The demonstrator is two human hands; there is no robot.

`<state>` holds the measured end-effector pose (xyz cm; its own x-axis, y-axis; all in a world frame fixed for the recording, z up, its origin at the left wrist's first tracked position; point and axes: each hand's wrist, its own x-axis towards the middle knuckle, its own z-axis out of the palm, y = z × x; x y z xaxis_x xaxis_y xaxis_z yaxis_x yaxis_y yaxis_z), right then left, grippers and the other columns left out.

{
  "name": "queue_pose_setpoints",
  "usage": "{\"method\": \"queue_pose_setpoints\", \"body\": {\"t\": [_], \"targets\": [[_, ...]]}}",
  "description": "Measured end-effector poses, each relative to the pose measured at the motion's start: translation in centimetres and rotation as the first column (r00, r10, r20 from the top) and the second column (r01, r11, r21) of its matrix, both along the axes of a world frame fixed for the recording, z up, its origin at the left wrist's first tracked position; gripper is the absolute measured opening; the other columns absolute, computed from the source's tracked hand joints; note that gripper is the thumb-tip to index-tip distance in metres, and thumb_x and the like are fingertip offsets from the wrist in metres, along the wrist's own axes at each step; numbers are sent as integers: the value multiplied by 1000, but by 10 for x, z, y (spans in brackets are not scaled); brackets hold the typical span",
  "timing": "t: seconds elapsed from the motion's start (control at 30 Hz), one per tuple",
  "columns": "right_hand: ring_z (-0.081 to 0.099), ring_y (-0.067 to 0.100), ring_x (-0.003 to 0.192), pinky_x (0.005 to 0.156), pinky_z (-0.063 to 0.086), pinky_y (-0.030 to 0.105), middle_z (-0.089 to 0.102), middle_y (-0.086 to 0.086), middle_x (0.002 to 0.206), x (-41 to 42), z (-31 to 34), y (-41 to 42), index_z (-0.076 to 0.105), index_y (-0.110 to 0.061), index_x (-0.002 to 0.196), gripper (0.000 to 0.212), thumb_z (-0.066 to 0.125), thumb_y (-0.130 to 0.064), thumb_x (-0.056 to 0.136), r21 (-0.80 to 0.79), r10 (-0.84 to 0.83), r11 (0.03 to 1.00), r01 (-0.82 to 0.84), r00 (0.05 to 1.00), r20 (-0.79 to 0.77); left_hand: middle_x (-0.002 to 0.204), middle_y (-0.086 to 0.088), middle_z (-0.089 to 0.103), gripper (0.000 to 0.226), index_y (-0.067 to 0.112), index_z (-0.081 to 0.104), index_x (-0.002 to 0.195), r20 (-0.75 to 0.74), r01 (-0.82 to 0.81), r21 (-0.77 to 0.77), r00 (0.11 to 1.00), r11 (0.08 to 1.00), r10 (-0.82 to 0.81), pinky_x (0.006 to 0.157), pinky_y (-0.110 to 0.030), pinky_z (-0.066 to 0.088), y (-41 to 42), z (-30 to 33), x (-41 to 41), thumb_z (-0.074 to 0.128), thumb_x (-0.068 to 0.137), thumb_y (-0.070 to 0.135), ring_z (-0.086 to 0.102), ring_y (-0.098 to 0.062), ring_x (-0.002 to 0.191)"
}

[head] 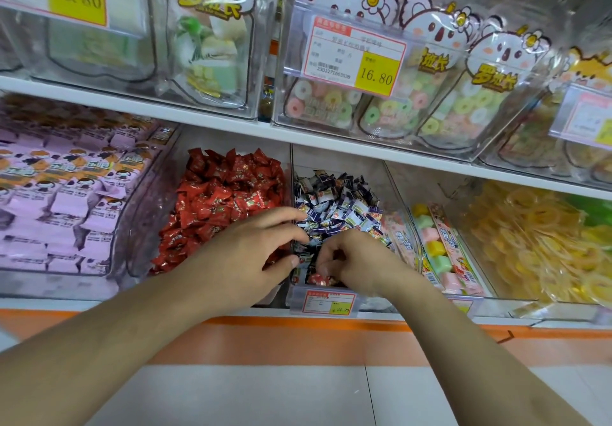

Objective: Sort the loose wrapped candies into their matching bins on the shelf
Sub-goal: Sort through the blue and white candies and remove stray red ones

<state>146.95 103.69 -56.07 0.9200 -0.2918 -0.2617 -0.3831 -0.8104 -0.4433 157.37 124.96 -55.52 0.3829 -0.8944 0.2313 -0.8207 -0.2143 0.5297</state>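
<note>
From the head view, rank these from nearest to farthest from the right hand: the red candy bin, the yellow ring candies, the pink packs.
Measured from the right hand:
1. Red candy bin, just to its left, next bin over.
2. Yellow ring candies, far right bin.
3. Pink packs, far left bin.

Upper shelf: clear bins of ring gummies (334, 104); price tag (356, 54) reads 16.80. Orange strip (298, 324) below; floor tiles (248, 396) grey

Clear glossy plastic bins (291, 194), shiny crinkled foil wrappers.
Under left fingers (281, 217): glossy red candies (225, 200); around right fingertips (323, 260): slick purple-white candies (334, 203). Beyond, smooth white shelf board (198, 117); below, paper price tag (326, 303) in clear holder.
</note>
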Motion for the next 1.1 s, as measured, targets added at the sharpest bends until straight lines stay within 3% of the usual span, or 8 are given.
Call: {"method": "queue_pose_setpoints", "body": {"t": [0.13, 0.33, 0.43, 0.67, 0.8, 0.9, 1.0, 1.1], "targets": [[68, 15, 74, 71, 58, 40, 71, -5, 78, -4, -1, -6, 69, -25, 79, 31, 56, -1, 94, 73, -123, 991, 115, 985, 118, 155, 36, 26, 26, 41, 60, 128, -7, -3, 11, 1000, 1000, 3, 103, -3, 19, 1, 1, 0, 58, 102, 39, 35, 9, 139], [53, 10, 56, 54, 44, 27, 61, -2, 68, -8, 12, -5, 67, -21, 83, 22, 60, -11, 101, 222, -237, 959, 178, 931, 277, 151, 35, 30, 32, 40, 58, 133, -68, -55, -15, 996, 998, 53, 105, 0, 19, -3, -1, -3, 58, 101, 43, 33, 11, 138], [50, 9, 58, 56, 42, 24, 59, -2, 71, -7, 28, 8, 66, -20, 85, 18, 61, -15, 102, 255, -218, 958, 130, 909, 356, 144, 32, 36, 48, 35, 57, 136, -124, -149, -69, 982, 986, 139, 111, -17, 30, -11, 0, -8, 56, 95, 60, 35, 9, 134], [50, 19, 57, 51, 46, 39, 54, 7, 70, -5, 52, 35, 64, -15, 90, 16, 60, -23, 104, 374, -210, 927, 32, 870, 445, 89, 15, 69, 11, 34, 69, 94, -352, -327, -183, 902, 927, 249, 78, -34, 54, -17, 15, -14, 68, 94, 45, 64, -3, 86], [49, 16, 54, 52, 46, 30, 52, 5, 67, -10, 48, 21, 62, -14, 88, 18, 62, -24, 103, 360, -311, 920, 156, 849, 427, 81, 17, 69, 9, 35, 70, 87, -370, -447, -179, 856, 876, 361, 66, -23, 48, -2, 25, -3, 69, 95, 37, 63, 1, 77], [59, 10, 60, 60, 52, 30, 66, -7, 75, -13, 37, -2, 62, -22, 85, 15, 64, -22, 100, 22, -261, 962, 274, 887, 381, 101, 20, 68, 19, 37, 68, 113, -270, -531, -98, 828, 841, 491, 75, -30, 56, 10, 24, 12, 68, 95, 31, 66, -4, 80], [64, 20, 86, 78, 57, 38, 66, 1, 100, -13, 22, -11, 65, -21, 92, 12, 63, -10, 95, -310, -187, 908, 283, 933, 307, 142, 10, 52, 56, 30, 51, 146, -93, -504, -71, 863, 861, 497, 108, -27, 41, 15, 17, 17, 68, 93, 26, 54, -13, 127], [65, 10, 83, 74, 55, 28, 68, -2, 95, -9, 18, -3, 68, -21, 95, 21, 59, -2, 94, -140, -151, 968, 210, 926, 345, 155, 22, 34, 58, 35, 41, 152, -9, -311, -67, 950, 948, 311, 112, -19, 26, 8, 17, 9, 62, 98, 31, 39, -1, 137]]}}
